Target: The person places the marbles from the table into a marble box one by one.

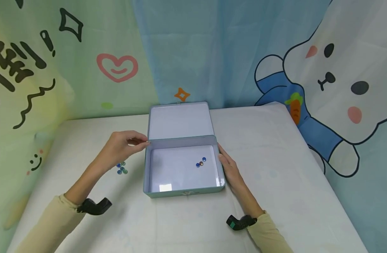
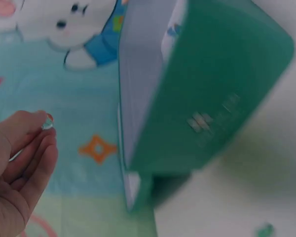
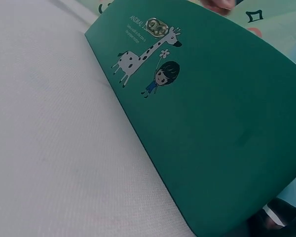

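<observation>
A green metal box (image 1: 184, 193) lies on the table with its hinged lid (image 1: 180, 123) raised at the back. Inside are three small glass beads (image 1: 201, 163), two blue and one brownish. My left hand (image 1: 125, 146) is by the box's left rear corner, above the table. In the left wrist view its thumb and fingertips pinch a clear, shiny bead (image 2: 48, 122). Along the right wall of the box rests my right hand (image 1: 232, 172), fingers extended on the outside and thumb by the rim. The right wrist view barely shows that hand.
Several blue and green beads (image 1: 122, 168) lie on the white tablecloth (image 1: 291, 175) left of the box, partly behind the left forearm. A printed curtain (image 1: 193, 52) hangs behind the table. The box's front has a metal clasp (image 3: 157, 28) and a giraffe drawing.
</observation>
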Available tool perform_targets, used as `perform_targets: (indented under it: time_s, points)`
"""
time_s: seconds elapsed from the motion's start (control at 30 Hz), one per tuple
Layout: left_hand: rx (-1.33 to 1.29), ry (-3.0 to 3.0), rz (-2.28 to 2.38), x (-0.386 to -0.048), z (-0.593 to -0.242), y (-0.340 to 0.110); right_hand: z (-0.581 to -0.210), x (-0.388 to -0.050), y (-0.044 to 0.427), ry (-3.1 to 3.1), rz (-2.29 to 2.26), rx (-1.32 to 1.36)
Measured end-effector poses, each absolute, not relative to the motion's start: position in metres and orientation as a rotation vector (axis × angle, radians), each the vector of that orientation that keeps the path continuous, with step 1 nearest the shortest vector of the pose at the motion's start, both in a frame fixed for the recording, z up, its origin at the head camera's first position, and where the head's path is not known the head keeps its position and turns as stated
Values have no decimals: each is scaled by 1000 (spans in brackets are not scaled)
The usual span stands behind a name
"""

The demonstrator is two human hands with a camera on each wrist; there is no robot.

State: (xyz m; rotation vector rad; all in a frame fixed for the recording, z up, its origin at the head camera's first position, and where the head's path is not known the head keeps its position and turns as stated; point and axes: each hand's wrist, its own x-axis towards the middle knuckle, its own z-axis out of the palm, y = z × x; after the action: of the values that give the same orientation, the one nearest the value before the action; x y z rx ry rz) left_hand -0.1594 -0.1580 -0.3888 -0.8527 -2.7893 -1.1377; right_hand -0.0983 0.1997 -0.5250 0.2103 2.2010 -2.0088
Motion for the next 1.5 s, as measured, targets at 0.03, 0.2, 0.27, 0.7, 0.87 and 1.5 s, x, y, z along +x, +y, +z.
perform_targets:
  time_s: [0.03, 0.2, 0.27, 0.7, 0.87, 1.5]
  points:
    - [-894, -2797, -1150, -164, -386, -148, -524, -98, 200, 2196, -2012, 211]
    - [-1061, -2925, -1136, -182, -384, -95, -523, -99, 202, 2182, -2032, 216]
    - [-1145, -2967, -1103, -187, -389, -76, -523, -99, 202, 2184, -2031, 216]
    - [-1450, -3121, -962, -207, -433, -3, -523, -95, 201, 2142, -2038, 230]
    - [-1448, -3151, -935, -209, -447, 8, -523, -97, 201, 2140, -2054, 208]
    - [-1475, -3170, -811, -208, -475, 5, -523, -99, 201, 2122, -2079, 202]
